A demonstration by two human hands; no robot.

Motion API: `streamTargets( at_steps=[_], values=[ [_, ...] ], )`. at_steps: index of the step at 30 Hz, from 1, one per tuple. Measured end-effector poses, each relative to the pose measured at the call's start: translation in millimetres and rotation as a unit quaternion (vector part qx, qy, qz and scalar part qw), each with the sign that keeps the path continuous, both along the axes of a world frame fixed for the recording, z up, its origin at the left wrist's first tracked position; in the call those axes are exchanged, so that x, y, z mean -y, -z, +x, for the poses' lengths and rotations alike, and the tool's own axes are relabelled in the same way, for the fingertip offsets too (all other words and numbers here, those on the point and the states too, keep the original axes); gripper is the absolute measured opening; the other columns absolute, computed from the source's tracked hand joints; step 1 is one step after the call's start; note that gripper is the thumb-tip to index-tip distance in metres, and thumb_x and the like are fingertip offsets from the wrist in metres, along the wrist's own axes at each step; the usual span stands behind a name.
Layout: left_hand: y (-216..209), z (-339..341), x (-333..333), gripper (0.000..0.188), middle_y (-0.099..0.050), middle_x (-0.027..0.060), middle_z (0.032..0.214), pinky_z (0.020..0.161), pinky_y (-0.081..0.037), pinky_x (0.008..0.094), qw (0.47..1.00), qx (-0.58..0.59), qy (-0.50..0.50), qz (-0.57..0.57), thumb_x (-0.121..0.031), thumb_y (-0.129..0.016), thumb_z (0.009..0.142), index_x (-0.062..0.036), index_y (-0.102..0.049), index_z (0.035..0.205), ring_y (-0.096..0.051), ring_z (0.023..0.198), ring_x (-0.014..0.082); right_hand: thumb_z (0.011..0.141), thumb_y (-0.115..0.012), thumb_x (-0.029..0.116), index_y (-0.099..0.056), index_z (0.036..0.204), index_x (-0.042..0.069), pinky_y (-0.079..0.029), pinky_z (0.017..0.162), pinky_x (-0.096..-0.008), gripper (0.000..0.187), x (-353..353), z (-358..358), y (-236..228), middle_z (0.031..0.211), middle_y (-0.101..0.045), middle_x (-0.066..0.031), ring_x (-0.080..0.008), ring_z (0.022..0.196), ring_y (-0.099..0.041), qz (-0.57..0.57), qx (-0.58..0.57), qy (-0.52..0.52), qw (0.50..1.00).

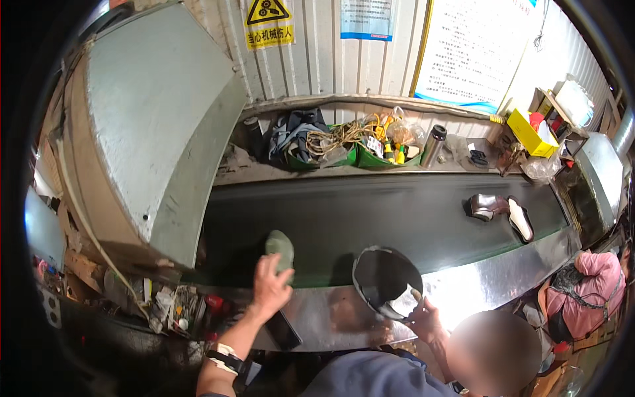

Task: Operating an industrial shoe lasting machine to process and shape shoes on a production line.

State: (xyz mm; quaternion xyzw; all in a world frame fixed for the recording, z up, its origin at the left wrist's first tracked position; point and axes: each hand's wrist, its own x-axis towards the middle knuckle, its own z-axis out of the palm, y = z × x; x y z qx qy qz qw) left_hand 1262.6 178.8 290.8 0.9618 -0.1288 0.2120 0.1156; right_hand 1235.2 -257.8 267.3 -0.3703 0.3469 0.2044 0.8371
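Note:
My left hand [271, 286] is at the near end of a green, rounded piece shaped like a shoe last [281, 246], with the thumb and fingers around that end. This piece is over the near left part of the dark conveyor belt [344, 205]. A dark, round, open bucket [383, 272] is tilted at the belt's near edge, over the metal ledge. My right hand [426, 322] is closed on its lower right rim; some fingers are hidden. Inside the bucket, by that hand, shows a whitish patch [405, 303] I cannot make out.
Two dark brown shoes [489, 206] lie on the belt's right part. A phone [284, 331] rests on the metal ledge [476, 284]. Behind the belt stand green bins [383, 157] and a steel flask [434, 145]. A grey machine housing [159, 99] fills the left.

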Motion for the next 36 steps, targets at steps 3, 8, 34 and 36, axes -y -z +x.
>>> streamTargets(
  at_steps=[3,8,34,36],
  values=[
    [-6,-33,85,0.039,-0.053,0.0201,0.132,0.111,-0.039,0.0564,0.994,0.001,0.102,-0.03,-0.017,-0.077,0.06,-0.0115,-0.073,0.099,-0.048,0.126,0.039,0.107,-0.038,0.049,-0.059,0.134,0.028,-0.037,0.069,-0.0345,0.04,26,-8,9,0.064,-0.041,0.0049,-0.0138,0.067,-0.044,0.019,0.043,-0.019,0.999],
    [34,-90,191,0.031,-0.057,0.0132,0.127,0.111,-0.04,0.0507,0.973,0.058,0.215,-0.055,-0.018,-0.075,0.072,-0.0184,-0.072,0.103,-0.049,0.124,0.0299,0.105,-0.041,0.05,-0.059,0.132,0.029,-0.037,0.07,-0.0355,0.039,34,-6,6,0.07,-0.042,0.0053,-0.0146,0.069,-0.044,0.017,0.056,0.008,0.998],
    [18,16,127,0.046,-0.071,0.0073,0.098,0.079,-0.055,0.0345,0.33,-0.346,-0.179,-0.86,-0.045,-0.067,0.098,-0.0009,-0.071,0.109,-0.067,0.086,0.0162,0.075,-0.083,0.004,-0.071,0.097,0.002,-0.057,0.084,-0.0417,0.024,-1,-79,-8,0.074,-0.063,-0.0094,-0.027,0.067,-0.061,-0.499,0.589,-0.289,0.566],
    [-8,2,133,0.044,-0.071,0.0078,0.098,0.077,-0.055,0.0336,0.371,-0.339,-0.145,-0.852,-0.043,-0.067,0.099,-0.0011,-0.07,0.11,-0.068,0.085,0.0163,0.088,-0.078,0.007,-0.068,0.118,0.0,-0.054,0.072,-0.0326,0.032,8,-82,-34,0.089,-0.071,-0.0091,-0.0196,0.078,-0.067,-0.482,0.468,-0.224,0.706]
  ],
)
